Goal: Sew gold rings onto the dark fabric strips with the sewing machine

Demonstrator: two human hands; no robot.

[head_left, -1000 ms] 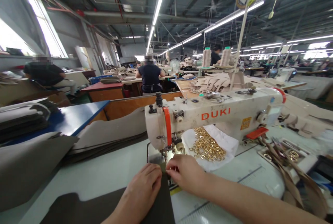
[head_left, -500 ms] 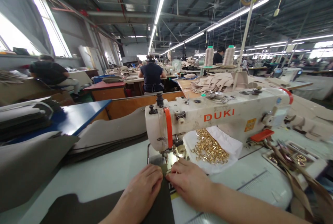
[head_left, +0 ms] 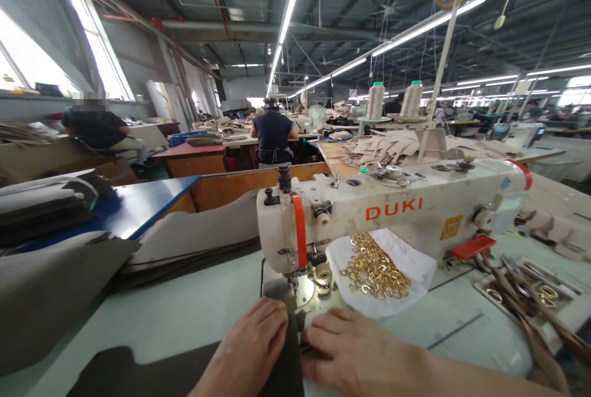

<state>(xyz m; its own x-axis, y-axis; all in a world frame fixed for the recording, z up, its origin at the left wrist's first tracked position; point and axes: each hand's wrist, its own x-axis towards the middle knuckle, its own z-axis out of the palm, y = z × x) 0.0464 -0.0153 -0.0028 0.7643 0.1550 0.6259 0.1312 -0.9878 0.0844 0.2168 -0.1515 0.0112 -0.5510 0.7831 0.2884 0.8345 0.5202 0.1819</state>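
Note:
A dark grey-brown fabric piece (head_left: 152, 369) lies flat on the pale table, its edge running up to the needle area of a white sewing machine (head_left: 341, 212). My left hand (head_left: 253, 344) has its fingers curled closed on this fabric just in front of the presser foot. My right hand (head_left: 346, 344) rests at the fabric's right edge, fingers bent and drawn together beside the metal needle plate (head_left: 307, 292). What its fingertips grip is hidden. Behind that hand, a white bag (head_left: 420, 255) lies open with many gold D-rings (head_left: 376, 271).
Stacked dark fabric panels (head_left: 198, 234) lie left of the machine, with another panel (head_left: 55, 292) nearer me. On the right stands a tray (head_left: 549, 277) with rings, tools and strap pieces (head_left: 512, 298). Two thread cones (head_left: 410, 98) rise behind. A person (head_left: 272, 135) sits ahead, another (head_left: 95, 126) at left.
My right hand has drawn slightly back towards me and spread lower, uncovering more of the needle plate. My left hand has shifted only slightly. The view has turned a little left.

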